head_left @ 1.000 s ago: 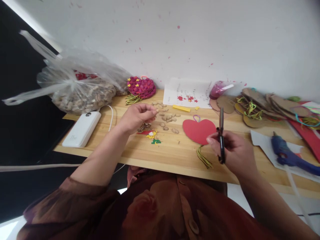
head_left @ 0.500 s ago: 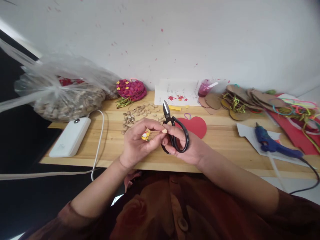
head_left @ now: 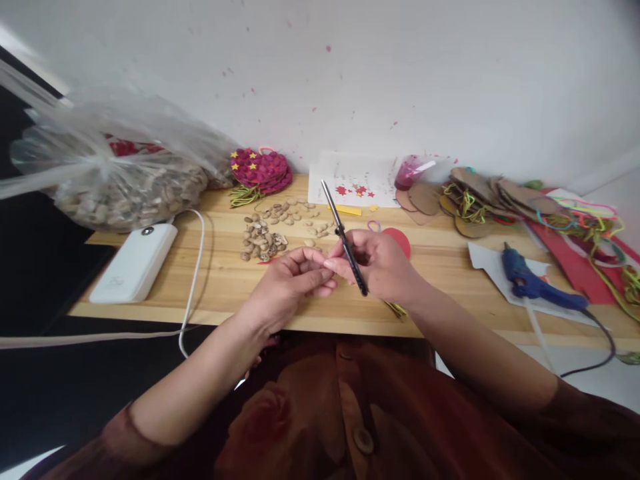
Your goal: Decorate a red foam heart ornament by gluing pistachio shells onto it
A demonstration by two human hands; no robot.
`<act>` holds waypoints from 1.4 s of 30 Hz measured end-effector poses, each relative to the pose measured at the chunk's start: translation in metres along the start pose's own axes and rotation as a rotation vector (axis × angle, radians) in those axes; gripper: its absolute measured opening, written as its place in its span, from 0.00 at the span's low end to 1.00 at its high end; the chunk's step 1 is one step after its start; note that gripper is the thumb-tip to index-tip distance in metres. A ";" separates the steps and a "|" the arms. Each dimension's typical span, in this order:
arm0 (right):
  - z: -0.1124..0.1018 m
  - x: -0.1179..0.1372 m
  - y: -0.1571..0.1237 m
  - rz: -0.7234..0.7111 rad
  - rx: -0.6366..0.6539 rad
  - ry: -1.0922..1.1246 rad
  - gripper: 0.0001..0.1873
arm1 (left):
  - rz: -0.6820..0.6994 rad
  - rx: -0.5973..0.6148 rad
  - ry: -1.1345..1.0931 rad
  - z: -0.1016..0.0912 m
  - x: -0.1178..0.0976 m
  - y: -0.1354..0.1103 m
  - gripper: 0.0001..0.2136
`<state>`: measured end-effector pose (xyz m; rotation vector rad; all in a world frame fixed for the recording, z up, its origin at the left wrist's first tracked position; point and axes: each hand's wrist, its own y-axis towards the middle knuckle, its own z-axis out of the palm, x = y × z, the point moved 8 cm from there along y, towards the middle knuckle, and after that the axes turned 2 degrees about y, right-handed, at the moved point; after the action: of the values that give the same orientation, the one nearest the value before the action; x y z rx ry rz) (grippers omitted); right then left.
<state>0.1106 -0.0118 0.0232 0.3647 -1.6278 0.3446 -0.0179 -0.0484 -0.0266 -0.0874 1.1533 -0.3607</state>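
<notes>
The right hand [head_left: 385, 267] has fingers wrapped around black metal scissors [head_left: 341, 231]. The left hand [head_left: 285, 288] meets it; I can't tell if its fingers pinch anything.

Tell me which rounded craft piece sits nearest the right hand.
The red piece, partly hidden behind the right hand. The yellow-starred magenta piece lies farther back to the left; the brown cardboard pieces lie farther back to the right.

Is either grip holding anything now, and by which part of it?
Right grip: scissors, held by the handles. Left grip: cannot be told; anything it might pinch is hidden.
</notes>
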 end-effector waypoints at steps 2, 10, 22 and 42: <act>0.004 0.000 0.000 -0.012 0.016 0.020 0.14 | -0.054 -0.021 -0.069 0.001 0.003 0.000 0.16; 0.001 -0.013 -0.008 0.004 -0.055 0.044 0.16 | 0.015 -0.088 -0.129 0.002 -0.003 -0.004 0.15; -0.001 -0.016 -0.014 0.219 -0.161 0.056 0.19 | 0.016 0.000 -0.199 0.005 -0.002 -0.006 0.14; 0.007 -0.020 -0.009 0.220 -0.064 0.078 0.16 | 0.081 -0.005 -0.245 -0.005 0.006 -0.001 0.09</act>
<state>0.1102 -0.0222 0.0032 0.1218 -1.6015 0.4664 -0.0203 -0.0504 -0.0333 -0.0867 0.9130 -0.2674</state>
